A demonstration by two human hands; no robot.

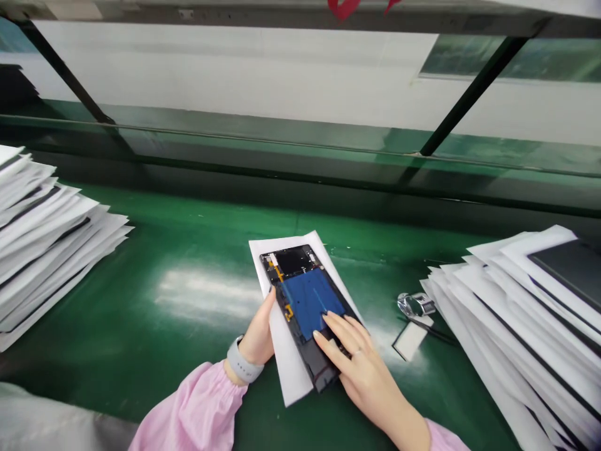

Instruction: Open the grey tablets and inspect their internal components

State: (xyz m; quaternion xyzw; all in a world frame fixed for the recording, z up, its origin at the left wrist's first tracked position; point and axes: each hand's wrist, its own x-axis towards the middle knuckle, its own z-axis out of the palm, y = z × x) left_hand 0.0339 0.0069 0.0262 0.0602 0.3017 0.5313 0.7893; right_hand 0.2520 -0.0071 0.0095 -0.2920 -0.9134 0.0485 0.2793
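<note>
So the tablet-like device (312, 300) is mid-frame on white paper (290, 369), left hand (260, 332) gripping its left edge, right hand (359, 363) fingers slightly spread on it. Bare green table (188, 250) separates it from the paper stacks at frame left (51, 244) and right.

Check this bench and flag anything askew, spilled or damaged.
The paper stack on the right splays unevenly, its sheets fanned at different angles. The white sheet under the opened device lies out of line with it. No spill or damage is visible.
</note>
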